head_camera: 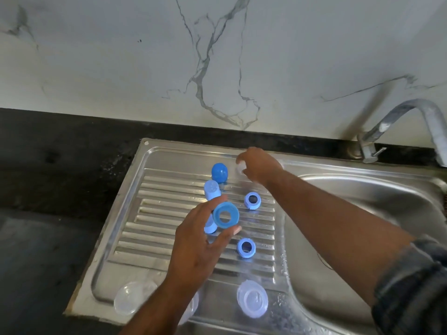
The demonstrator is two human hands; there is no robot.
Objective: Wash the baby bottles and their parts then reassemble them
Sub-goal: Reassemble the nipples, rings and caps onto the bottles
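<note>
Head view: steel drainboard [154, 238] of a kitchen sink, basin [387, 201] to its right. Left hand [200, 245], above the board's centre: thumb and fingertips pinch a blue screw ring [226, 215], its opening facing the camera. Right hand [260, 165], at the far edge: fingers curled round a small translucent piece [240, 168], probably a teat, too blurred to confirm. On the ribs: blue dome cap [219, 172] near the far edge; pale-blue bottle [212, 189] just beside it; second bottle [209, 228] partly hidden behind the left fingers; second ring [252, 200] and third ring [246, 247] toward the basin side. Near edge: clear cover [134, 298] at the left corner, another cover [252, 302] nearer the basin. Step judged: reassembly, washing apparently done. Next move calls for seating the translucent piece evenly through the held ring, then screwing it onto a bottle.
</note>
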